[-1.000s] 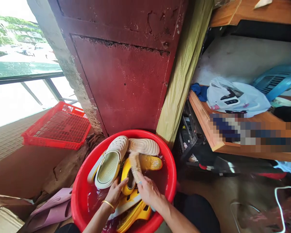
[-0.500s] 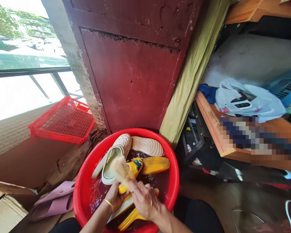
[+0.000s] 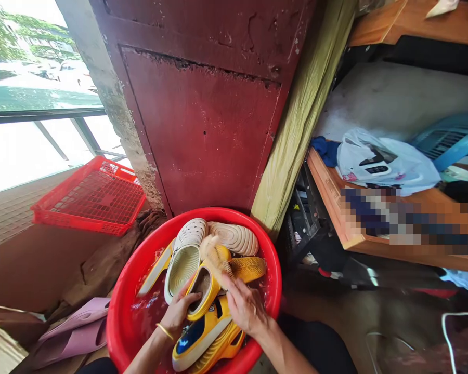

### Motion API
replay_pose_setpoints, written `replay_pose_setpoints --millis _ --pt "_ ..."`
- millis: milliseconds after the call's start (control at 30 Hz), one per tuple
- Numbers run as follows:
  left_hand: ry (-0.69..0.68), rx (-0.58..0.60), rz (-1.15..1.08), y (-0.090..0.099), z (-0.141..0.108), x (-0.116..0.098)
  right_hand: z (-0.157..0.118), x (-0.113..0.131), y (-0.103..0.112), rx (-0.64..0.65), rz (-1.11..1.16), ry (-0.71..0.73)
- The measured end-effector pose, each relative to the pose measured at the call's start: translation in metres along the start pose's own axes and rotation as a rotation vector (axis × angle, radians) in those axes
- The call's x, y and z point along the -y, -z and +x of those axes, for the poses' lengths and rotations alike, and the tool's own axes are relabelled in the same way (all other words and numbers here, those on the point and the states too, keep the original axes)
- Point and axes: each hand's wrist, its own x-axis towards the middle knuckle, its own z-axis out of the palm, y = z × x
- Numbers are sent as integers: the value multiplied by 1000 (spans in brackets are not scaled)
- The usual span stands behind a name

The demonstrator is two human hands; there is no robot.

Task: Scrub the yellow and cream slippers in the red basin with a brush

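My left hand (image 3: 181,306), with a gold bangle at the wrist, grips the heel end of a yellow shoe (image 3: 207,291) whose opening tilts toward me. In my right hand (image 3: 246,305) is a scrubbing brush (image 3: 214,254) with pale bristles, held against the side and front of that shoe. Both hands are over a red basin (image 3: 115,311) of dark water. A white clog (image 3: 185,262) lies just left of the held shoe. Behind it rests an upturned pale sole (image 3: 236,238), with a yellow sole (image 3: 249,268) nearer. Yellow-and-blue footwear (image 3: 203,335) is below my hands.
A red plastic crate (image 3: 93,195) sits at the left above cardboard. Purple slippers (image 3: 76,332) lie left of the basin. Behind stands a dark red door (image 3: 206,140). At the right, a wooden shelf (image 3: 331,200) bears a white plastic bag (image 3: 386,161).
The held yellow shoe has turned so its opening faces up toward me. The brush has moved slightly right with my right hand. Yellow-and-blue footwear below shows more. The view has shifted slightly.
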Motion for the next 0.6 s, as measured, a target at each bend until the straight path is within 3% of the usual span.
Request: replay_pose_setpoints --millis 67,200,333,433,500,600 --pt "-110 -5 77 -2 -2 -7 0 -1 2 -17 11 -21" --pt "-279 27 284 -2 -3 -16 10 -13 12 -191 103 -96" --pt "-498 44 497 6 1 -13 9 -9 11 -112 141 -7" --pt "-622 55 621 13 4 -9 8 -9 11 -101 130 -93" --pt "-687 -15 674 16 6 -11 9 -12 16 -160 165 -168" --pt "-732 -196 653 15 9 -19 5 -5 23 -198 283 -113"
